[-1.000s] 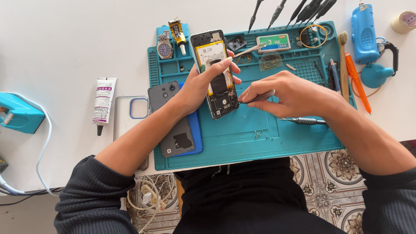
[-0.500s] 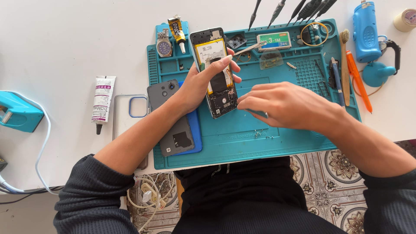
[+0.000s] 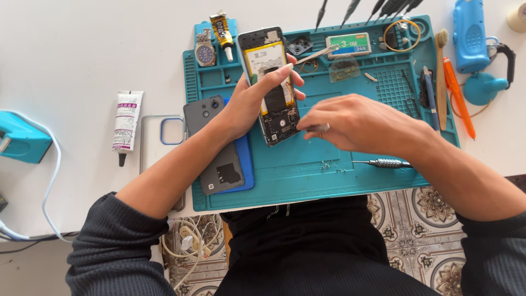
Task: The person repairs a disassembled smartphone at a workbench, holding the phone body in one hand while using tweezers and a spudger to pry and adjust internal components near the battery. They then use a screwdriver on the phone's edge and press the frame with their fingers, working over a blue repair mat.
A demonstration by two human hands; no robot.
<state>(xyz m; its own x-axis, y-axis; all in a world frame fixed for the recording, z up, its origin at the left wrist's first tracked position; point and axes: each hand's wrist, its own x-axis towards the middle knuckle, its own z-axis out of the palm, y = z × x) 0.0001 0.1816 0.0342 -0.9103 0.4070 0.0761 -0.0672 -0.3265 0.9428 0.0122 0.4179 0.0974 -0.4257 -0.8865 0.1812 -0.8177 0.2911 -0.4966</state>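
Observation:
An opened phone (image 3: 267, 60) with its battery and boards bare lies on a teal work mat (image 3: 307, 164). My left hand (image 3: 257, 98) grips it from the left side, thumb and fingers wrapped over its lower half. My right hand (image 3: 356, 120) hovers just right of the phone's bottom end, fingers pinched together near the lower board; whether it holds a small part I cannot tell. A grey back cover (image 3: 216, 148) lies left of the phone, under my left forearm.
A screwdriver (image 3: 383, 163) lies on the mat near my right wrist. Tweezers (image 3: 320, 53), a wristwatch (image 3: 205, 52), a glue tube (image 3: 222, 27) and tool bits line the mat's top. A white tube (image 3: 126, 123) and clear case (image 3: 159, 137) lie left.
My right hand has slid left toward the phone's bottom end, uncovering the screwdriver on the mat. My left hand keeps its grip on the phone.

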